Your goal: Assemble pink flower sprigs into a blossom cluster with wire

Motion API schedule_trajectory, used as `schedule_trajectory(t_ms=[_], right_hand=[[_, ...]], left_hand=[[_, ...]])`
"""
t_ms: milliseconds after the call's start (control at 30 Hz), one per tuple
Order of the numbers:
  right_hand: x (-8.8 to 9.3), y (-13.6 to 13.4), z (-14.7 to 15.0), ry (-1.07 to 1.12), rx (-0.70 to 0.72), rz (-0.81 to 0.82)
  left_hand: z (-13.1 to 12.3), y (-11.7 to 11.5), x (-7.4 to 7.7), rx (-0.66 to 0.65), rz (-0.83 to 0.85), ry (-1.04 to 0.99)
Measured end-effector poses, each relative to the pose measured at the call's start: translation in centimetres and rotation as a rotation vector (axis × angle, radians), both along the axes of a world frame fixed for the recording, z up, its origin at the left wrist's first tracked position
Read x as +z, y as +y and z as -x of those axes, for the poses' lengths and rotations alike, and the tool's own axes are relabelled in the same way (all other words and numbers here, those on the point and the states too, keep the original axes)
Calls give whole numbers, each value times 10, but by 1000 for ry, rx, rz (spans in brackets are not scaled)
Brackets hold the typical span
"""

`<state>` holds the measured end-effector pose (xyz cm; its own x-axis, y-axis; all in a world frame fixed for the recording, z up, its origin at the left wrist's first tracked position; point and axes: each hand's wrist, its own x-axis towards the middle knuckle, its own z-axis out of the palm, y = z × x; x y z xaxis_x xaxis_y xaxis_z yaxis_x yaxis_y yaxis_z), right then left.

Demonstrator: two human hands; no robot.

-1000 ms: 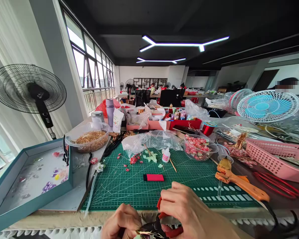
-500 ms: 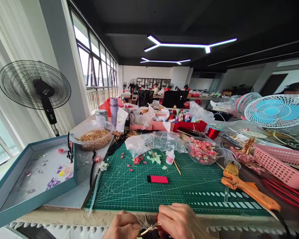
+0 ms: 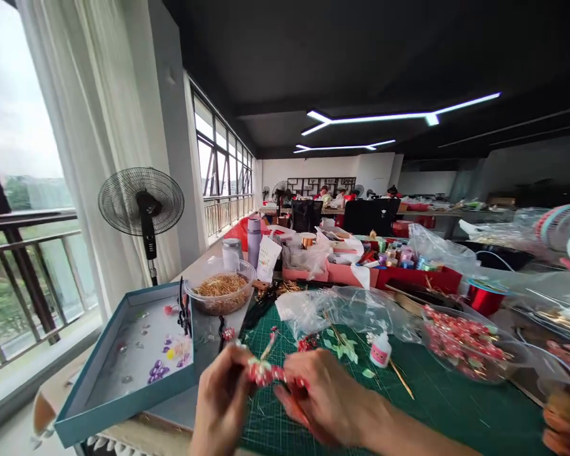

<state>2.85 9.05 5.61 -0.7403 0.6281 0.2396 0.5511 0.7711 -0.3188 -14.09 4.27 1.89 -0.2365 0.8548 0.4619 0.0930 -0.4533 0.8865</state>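
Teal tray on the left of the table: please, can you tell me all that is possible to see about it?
The teal tray is a shallow rectangular tray with raised, matte sides, perhaps card. It lies flat at the table's left end, beside the green cutting mat. Its pale, glossy floor holds scattered pieces: purple oval beads, a yellow bead, small clear gems and a small red piece. A black item stands at its far right corner. The left hand is close to its right side.

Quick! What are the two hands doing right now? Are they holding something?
Left hand: closed, pinching a red beaded sprig.
Right hand: closed on the same sprig, though a bit blurry.
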Motion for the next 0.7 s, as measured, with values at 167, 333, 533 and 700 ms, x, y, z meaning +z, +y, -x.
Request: schedule_trajectory(t_ms=[167,333,533,700], right_hand=[[22,82,64,39,27,15],[16,126,103,39,23,21],[12,138,119,17,-71,54],[38,115,72,-58,-184,84]], left_hand=[[61,70,52,-56,99,63],[98,110,58,-58,141,94],[111,128,51,-73,225,-36],[96,108,60,-70,244,-323]])
